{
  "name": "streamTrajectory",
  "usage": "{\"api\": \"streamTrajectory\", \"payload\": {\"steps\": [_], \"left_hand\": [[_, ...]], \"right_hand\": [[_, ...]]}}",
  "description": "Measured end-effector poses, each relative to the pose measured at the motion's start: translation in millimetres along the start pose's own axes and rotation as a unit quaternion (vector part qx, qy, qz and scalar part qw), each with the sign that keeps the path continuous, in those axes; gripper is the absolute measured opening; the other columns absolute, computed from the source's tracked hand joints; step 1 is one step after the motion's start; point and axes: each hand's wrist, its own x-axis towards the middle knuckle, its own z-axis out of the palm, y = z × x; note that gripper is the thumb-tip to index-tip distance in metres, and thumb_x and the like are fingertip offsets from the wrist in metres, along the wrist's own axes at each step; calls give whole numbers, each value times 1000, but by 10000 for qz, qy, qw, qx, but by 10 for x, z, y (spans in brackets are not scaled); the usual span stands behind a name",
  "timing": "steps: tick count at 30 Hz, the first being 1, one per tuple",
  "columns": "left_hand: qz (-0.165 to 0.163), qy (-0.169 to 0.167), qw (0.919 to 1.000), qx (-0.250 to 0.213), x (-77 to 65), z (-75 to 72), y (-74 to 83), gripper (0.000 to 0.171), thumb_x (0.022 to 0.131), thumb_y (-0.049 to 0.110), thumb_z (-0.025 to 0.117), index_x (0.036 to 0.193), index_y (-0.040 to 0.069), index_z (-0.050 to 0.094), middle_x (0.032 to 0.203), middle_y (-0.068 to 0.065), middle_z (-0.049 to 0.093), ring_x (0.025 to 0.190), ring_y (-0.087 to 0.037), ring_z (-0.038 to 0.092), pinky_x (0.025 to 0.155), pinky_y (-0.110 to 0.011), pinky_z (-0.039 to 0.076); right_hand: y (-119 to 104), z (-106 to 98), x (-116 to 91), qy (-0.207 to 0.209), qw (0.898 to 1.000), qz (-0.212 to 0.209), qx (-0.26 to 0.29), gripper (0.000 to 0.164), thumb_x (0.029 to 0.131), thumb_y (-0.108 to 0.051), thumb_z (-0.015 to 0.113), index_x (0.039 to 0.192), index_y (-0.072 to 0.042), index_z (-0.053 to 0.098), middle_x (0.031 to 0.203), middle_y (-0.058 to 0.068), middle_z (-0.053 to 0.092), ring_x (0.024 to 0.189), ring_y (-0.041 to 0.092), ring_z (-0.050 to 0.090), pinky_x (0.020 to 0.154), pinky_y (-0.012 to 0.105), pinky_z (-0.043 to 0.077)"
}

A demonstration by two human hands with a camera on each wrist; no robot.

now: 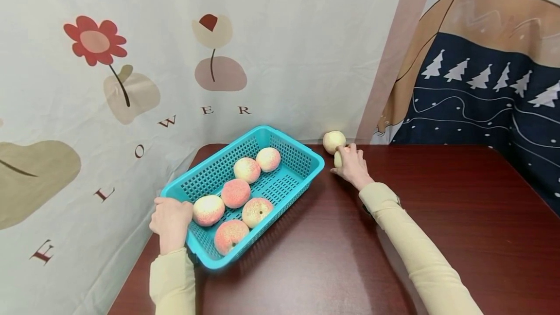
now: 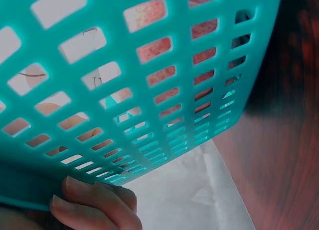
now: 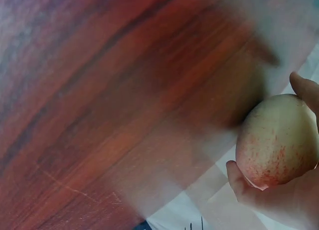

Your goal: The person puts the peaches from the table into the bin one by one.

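My left hand (image 1: 171, 220) grips the near-left rim of a turquoise plastic basket (image 1: 286, 201), its fingers (image 2: 99, 202) curled over the edge in the left wrist view. The basket tilts, its left end raised. Several pink-and-cream peaches lie inside, among them a redder peach (image 1: 236, 193) in the middle and a spotted peach (image 1: 257, 212) near the front wall. Beyond the basket's right end, my right hand (image 1: 352, 165) holds a pale peach (image 3: 276, 140) with thumb and fingers around it. Just behind it, another pale peach (image 1: 334, 142) sits at the table's back edge.
The dark red wooden table (image 1: 459, 218) extends to the right and front. A white cloth (image 1: 284, 52) with printed flowers and letters hangs behind and at the left. A navy printed cloth (image 1: 463, 106) with white trees hangs at the back right.
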Motion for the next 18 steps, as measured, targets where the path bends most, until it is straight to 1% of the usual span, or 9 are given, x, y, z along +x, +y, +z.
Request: {"api": "streamTrajectory", "payload": {"steps": [6, 11, 14, 18], "left_hand": [[-2, 9, 10000, 2, -4, 2, 1, 51, 85, 21, 39, 117, -18, 32, 97, -37, 52, 89, -51, 54, 67, -53, 44], [-44, -58, 10000, -22, -6, 6, 4, 50, 86, 21, 39, 116, -17, 32, 98, -36, 51, 90, -50, 53, 69, -54, 44], [-65, -82, 9999, -27, 1, 8, 0, 50, 86, 21, 39, 117, -17, 31, 99, -36, 51, 91, -50, 53, 70, -54, 44], [-29, -9, 10000, -50, -3, 1, -7, 50, 85, 21, 39, 117, -17, 32, 99, -36, 51, 91, -51, 53, 69, -54, 44]], "right_hand": [[17, 2, -6, 66, 9999, -74, 28, 64, 77, -23, 76, 132, -10, 46, 130, 26, 34, 114, 50, 38, 83, 60, 44], [40, 5, -18, 132, 9997, -182, 27, 62, 76, -21, 76, 130, -9, 48, 129, 26, 36, 112, 50, 39, 81, 60, 44], [49, -7, -19, 211, 9994, -252, 51, 61, 75, -20, 74, 129, -9, 49, 128, 26, 37, 110, 50, 39, 79, 60, 45], [35, -62, -15, 383, 9984, -407, 65, 61, 74, -21, 72, 129, -9, 49, 125, 26, 39, 106, 49, 40, 77, 58, 47]]}}
